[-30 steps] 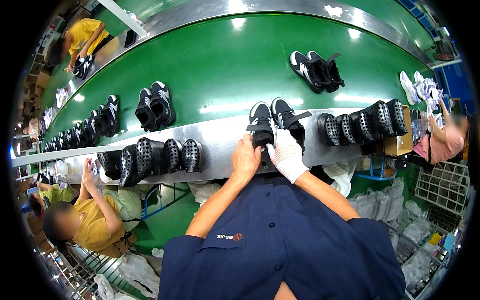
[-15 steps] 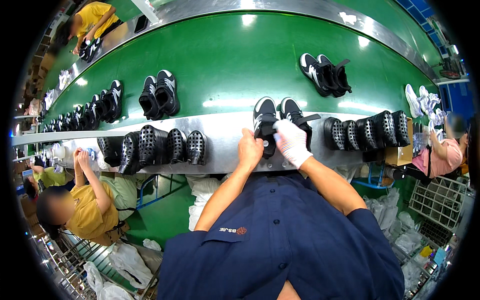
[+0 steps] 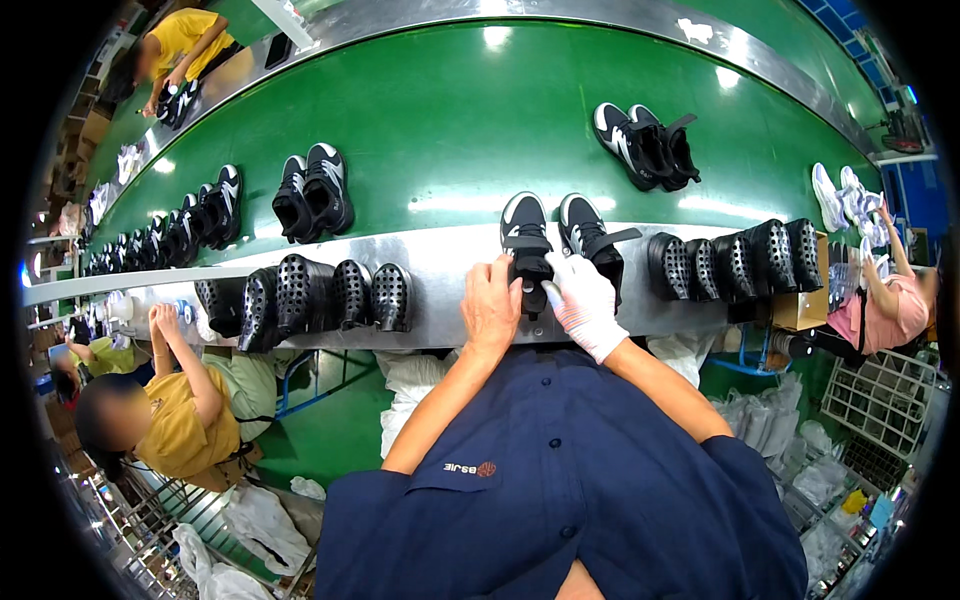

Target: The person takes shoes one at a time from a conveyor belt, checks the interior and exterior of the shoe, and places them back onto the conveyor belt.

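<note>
A black, white and grey sneaker (image 3: 525, 222) stands on the metal ledge in front of me, toe pointing away. Its strap lies across the instep. My left hand (image 3: 490, 303), bare, is closed on the left side of its collar near the heel. On the collar's right side my right hand (image 3: 588, 305), in a white striped glove, grips with thumb and fingers; the exact fingertip contact is partly hidden. Right beside it stands the matching sneaker (image 3: 580, 222), its strap (image 3: 618, 238) sticking out to the right. My right hand overlaps part of that second shoe.
Black perforated shoe forms line the ledge at left (image 3: 305, 290) and right (image 3: 735, 265). Sneaker pairs stand on the green belt (image 3: 450, 120), one at left (image 3: 315, 190), another at right (image 3: 650, 150). A seated person in a yellow top (image 3: 185, 420) is at left, one in pink (image 3: 890, 310) at right.
My right hand has left the left shoe's strap and moved down to its collar. My left hand has shifted slightly left and back. The shoe pairs on the belt have slid a little left.
</note>
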`<control>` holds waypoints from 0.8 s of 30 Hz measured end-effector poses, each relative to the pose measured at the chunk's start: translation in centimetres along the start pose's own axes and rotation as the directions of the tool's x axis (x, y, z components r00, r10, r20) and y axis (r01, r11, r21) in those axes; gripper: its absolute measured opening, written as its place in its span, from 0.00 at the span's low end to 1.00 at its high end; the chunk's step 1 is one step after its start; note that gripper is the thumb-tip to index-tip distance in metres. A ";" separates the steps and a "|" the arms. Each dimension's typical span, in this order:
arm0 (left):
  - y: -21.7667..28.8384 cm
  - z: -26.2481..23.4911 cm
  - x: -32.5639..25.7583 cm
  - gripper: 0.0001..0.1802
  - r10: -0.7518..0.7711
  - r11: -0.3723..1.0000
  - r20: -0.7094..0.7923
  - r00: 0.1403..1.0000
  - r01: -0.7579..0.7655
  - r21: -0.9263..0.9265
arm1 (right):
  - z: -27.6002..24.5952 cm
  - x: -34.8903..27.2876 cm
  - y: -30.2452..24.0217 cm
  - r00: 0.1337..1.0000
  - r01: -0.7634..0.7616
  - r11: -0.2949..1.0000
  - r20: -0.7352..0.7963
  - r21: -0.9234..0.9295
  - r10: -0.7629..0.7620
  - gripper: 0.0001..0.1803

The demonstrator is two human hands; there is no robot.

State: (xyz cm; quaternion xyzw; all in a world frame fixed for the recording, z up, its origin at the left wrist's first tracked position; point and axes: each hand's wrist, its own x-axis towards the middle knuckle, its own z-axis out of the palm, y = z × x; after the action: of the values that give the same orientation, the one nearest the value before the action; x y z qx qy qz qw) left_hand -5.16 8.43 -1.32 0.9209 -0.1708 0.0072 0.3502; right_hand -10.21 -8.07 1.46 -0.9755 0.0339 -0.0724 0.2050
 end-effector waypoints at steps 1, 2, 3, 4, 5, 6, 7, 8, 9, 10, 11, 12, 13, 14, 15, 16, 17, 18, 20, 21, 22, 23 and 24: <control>0.2 -0.3 0.7 0.20 0.069 0.997 -0.008 0.998 -0.069 0.031 | -0.2 0.8 -0.5 0.999 0.015 1.000 0.030 -0.002 -0.015 0.26; 0.3 -0.3 1.3 0.18 0.138 0.989 -0.013 0.990 -0.137 0.062 | -0.1 1.5 -0.8 0.998 0.030 1.000 0.060 -0.004 -0.029 0.26; 0.0 0.1 1.7 0.12 0.176 0.982 -0.016 0.984 -0.174 0.069 | 0.2 2.2 -0.9 0.990 0.012 0.999 0.143 -0.046 -0.005 0.25; -0.4 0.5 1.6 0.11 0.221 0.971 -0.018 0.975 -0.218 0.100 | 0.4 2.5 -0.5 0.991 0.011 0.999 0.135 -0.043 -0.005 0.24; -0.9 0.7 1.4 0.11 0.266 0.956 -0.018 0.964 -0.261 0.132 | 0.6 2.7 0.0 0.992 0.011 0.999 0.128 -0.039 -0.006 0.23; -1.6 1.3 1.0 0.11 0.304 0.941 -0.017 0.953 -0.297 0.163 | 1.0 2.6 0.4 0.992 0.013 0.999 0.127 -0.035 -0.008 0.22; -2.0 1.8 0.8 0.10 0.303 0.944 -0.046 0.952 -0.293 0.149 | 1.1 2.3 0.6 0.994 -0.009 1.000 0.111 0.012 0.008 0.18; -2.3 2.2 0.4 0.09 0.285 0.950 -0.049 0.957 -0.275 0.149 | 1.5 1.8 0.8 0.995 -0.023 0.999 0.095 0.040 0.019 0.18; -2.0 2.2 0.5 0.09 0.271 0.954 -0.053 0.961 -0.261 0.147 | 1.7 1.3 1.0 0.997 -0.037 0.997 0.076 0.067 0.032 0.18; -1.6 2.2 0.6 0.09 0.253 0.959 -0.057 0.966 -0.243 0.146 | 1.9 0.6 1.1 0.997 -0.050 0.994 0.061 0.094 0.044 0.18; -1.3 1.9 0.3 0.10 0.221 0.972 -0.048 0.974 -0.216 0.090 | 2.0 -0.8 0.8 0.986 -0.167 0.979 0.045 0.119 0.163 0.18; -0.8 1.0 -0.1 0.10 0.191 0.981 -0.033 0.981 -0.189 0.034 | 1.9 -1.3 0.6 0.979 -0.206 0.969 0.035 0.138 0.203 0.18; -0.4 0.3 -0.5 0.11 0.163 0.986 -0.013 0.986 -0.164 -0.026 | 1.5 -1.7 0.5 0.966 -0.256 0.953 0.062 0.164 0.249 0.16; -0.2 -0.3 -1.0 0.12 0.197 0.980 0.016 0.980 -0.196 -0.045 | 1.0 -2.0 0.4 0.951 -0.308 0.933 0.088 0.189 0.296 0.15; 0.0 -1.1 -1.7 0.14 0.227 0.972 0.044 0.973 -0.224 -0.064 | 0.3 -2.5 0.6 0.954 -0.294 0.930 0.006 0.219 0.300 0.14; 0.0 -1.5 -2.2 0.15 0.248 0.967 0.069 0.966 -0.243 -0.079 | -0.9 -2.4 0.6 0.952 -0.271 0.929 -0.069 0.250 0.297 0.12; 0.0 -1.5 -2.5 0.17 0.306 0.950 0.086 0.948 -0.298 -0.096 | -2.7 -2.5 1.0 0.929 -0.329 0.917 -0.100 0.226 0.358 0.10; 0.1 -1.2 -2.6 0.17 0.327 0.941 0.084 0.941 -0.316 -0.121 | -3.7 -2.9 1.9 0.895 -0.379 0.898 -0.158 0.223 0.417 0.12; 0.6 -0.6 -2.8 0.16 0.368 0.920 0.076 0.927 -0.352 -0.170 | -3.8 -4.1 4.5 0.845 -0.466 0.874 -0.226 0.138 0.485 0.15; 0.8 -0.4 -2.8 0.16 0.321 0.934 0.053 0.946 -0.307 -0.184 | -3.5 -4.7 5.4 0.822 -0.519 0.847 -0.203 0.117 0.532 0.18; 1.0 -0.4 -2.6 0.17 0.290 0.950 0.064 0.955 -0.279 -0.141 | -3.0 -5.1 6.2 0.794 -0.571 0.815 -0.187 0.096 0.579 0.20; 1.0 -0.5 -2.4 0.17 0.258 0.963 0.073 0.964 -0.250 -0.098 | -2.2 -5.3 6.9 0.756 -0.633 0.766 -0.123 0.111 0.643 0.24; 1.2 -0.5 -2.2 0.18 0.229 0.973 0.085 0.970 -0.225 -0.055 | -0.1 -5.8 8.4 0.733 -0.666 0.736 -0.076 0.118 0.676 0.23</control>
State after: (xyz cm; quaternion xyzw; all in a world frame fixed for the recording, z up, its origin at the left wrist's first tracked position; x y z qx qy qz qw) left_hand -7.57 8.60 -0.47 0.8866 -0.2907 0.0016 0.3598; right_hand -16.26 -15.22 -2.56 -0.8825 0.3921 -0.0504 0.2549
